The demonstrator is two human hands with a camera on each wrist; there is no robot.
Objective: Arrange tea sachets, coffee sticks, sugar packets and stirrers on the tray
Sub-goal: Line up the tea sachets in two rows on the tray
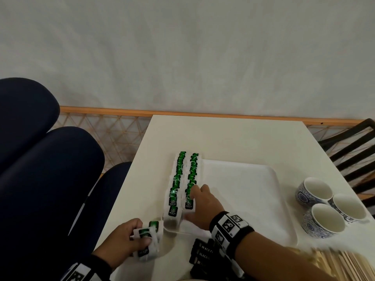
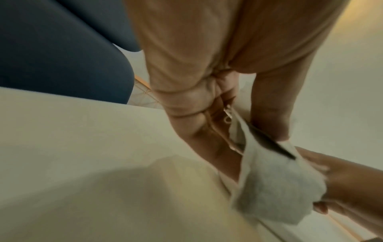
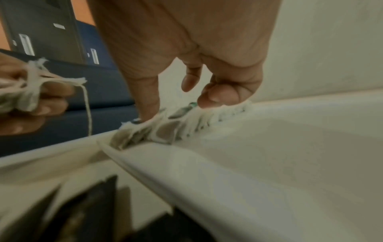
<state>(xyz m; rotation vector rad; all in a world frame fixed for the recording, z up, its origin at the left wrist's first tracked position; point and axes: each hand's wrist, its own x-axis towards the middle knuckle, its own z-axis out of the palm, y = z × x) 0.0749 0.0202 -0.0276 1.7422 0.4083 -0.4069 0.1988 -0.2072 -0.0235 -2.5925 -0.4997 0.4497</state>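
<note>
Two rows of green tea sachets (image 1: 183,177) lie overlapping along the left side of the white tray (image 1: 253,191). My right hand (image 1: 194,201) rests on the near end of the right row. In the right wrist view its thumb and fingertips (image 3: 215,99) press on the sachets (image 3: 165,129) beside the tray rim (image 3: 165,172). My left hand (image 1: 142,238) hovers off the tray's near left corner and grips a bunch of tea sachets (image 1: 151,240). The left wrist view shows one sachet (image 2: 275,188) pinched between thumb and fingers (image 2: 207,147). Black coffee sticks (image 1: 200,254) lie under my right wrist. Wooden stirrers (image 1: 336,264) lie at the bottom right.
Three blue-patterned cups (image 1: 324,209) stand right of the tray. Dark blue seat cushions (image 1: 40,159) run along the table's left edge, and a dark slatted chair (image 1: 353,151) is at the right. A wall closes the far side.
</note>
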